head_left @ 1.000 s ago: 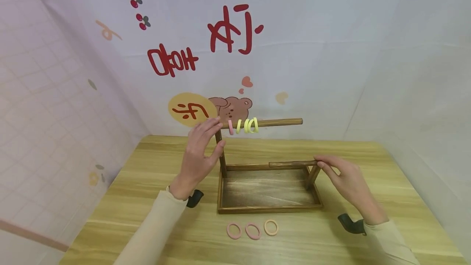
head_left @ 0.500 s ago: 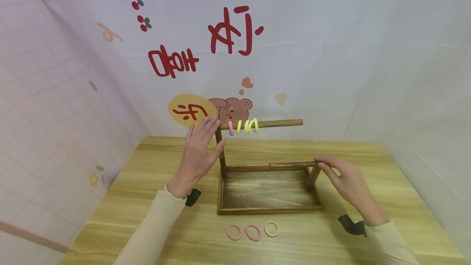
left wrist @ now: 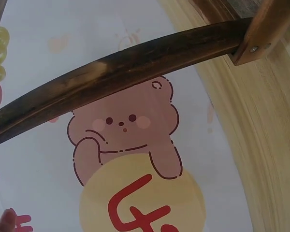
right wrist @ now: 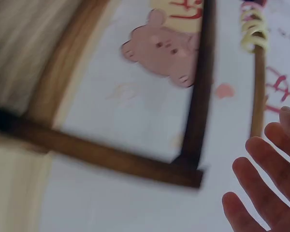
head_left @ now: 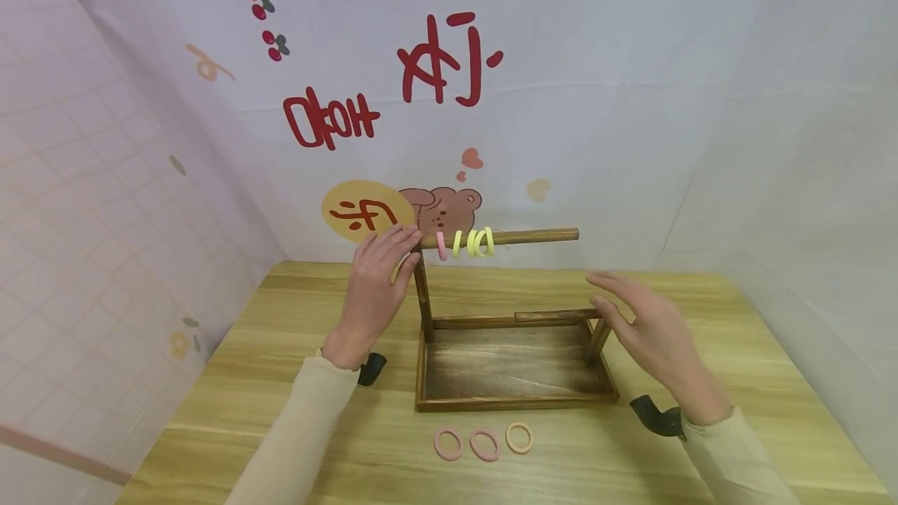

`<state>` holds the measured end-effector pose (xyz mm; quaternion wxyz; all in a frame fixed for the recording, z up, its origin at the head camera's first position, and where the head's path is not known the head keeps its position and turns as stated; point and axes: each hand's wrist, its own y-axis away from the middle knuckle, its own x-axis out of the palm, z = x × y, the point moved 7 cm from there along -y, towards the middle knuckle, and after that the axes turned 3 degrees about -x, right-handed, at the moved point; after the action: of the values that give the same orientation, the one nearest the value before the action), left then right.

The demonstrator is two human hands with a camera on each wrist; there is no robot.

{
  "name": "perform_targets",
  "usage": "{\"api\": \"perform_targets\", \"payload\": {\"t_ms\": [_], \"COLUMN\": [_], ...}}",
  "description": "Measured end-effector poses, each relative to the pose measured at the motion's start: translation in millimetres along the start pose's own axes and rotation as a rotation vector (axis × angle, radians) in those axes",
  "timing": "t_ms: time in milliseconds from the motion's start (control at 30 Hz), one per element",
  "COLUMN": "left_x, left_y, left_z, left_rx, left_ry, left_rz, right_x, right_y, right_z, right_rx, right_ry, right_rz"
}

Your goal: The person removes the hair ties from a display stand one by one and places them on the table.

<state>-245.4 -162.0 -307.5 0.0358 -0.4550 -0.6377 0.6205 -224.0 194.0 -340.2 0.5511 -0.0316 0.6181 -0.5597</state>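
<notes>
A dark wooden stand with a shallow tray base [head_left: 519, 402] has a tall left post [head_left: 424, 294] and a shorter right post [head_left: 598, 340]. From the tall post runs an upper bar [head_left: 536, 236], carrying a pink ring [head_left: 441, 246] and several yellow rings [head_left: 471, 243]. A lower bar [head_left: 554, 316] extends from the right post. My left hand [head_left: 375, 287] touches the top of the tall post with extended fingertips. Fingers spread and holding nothing, my right hand [head_left: 648, 326] is beside the lower bar's right end; the right wrist view shows its fingers apart from the wood.
Two pink rings [head_left: 448, 444] and one peach ring [head_left: 519, 438] lie on the wooden table [head_left: 316, 443] in front of the tray. A printed white cloth [head_left: 617, 139] hangs behind. Dark curved pieces [head_left: 372, 369] show beside both wrists.
My right hand has let go of the lower bar's right end and risen slightly, its fingers opening. My left hand has shifted slightly and stays at the tall post's top.
</notes>
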Motion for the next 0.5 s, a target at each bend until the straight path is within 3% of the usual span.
{"api": "perform_targets", "payload": {"t_ms": [300,500], "left_x": [0.2,1.0], "left_y": [-1.9,-2.6], "left_z": [5.3,7.4], "left_rx": [-0.029,-0.033], "left_ry": [0.068,0.094], "left_rz": [-0.037,-0.05], "right_x": [6.9,16.9], "right_y": [-48.5,-78.6], "right_z": [37.3,49.7], "right_rx": [-0.15,-0.21], "right_ry": [-0.099,-0.141], "right_rz": [-0.066,-0.041]}}
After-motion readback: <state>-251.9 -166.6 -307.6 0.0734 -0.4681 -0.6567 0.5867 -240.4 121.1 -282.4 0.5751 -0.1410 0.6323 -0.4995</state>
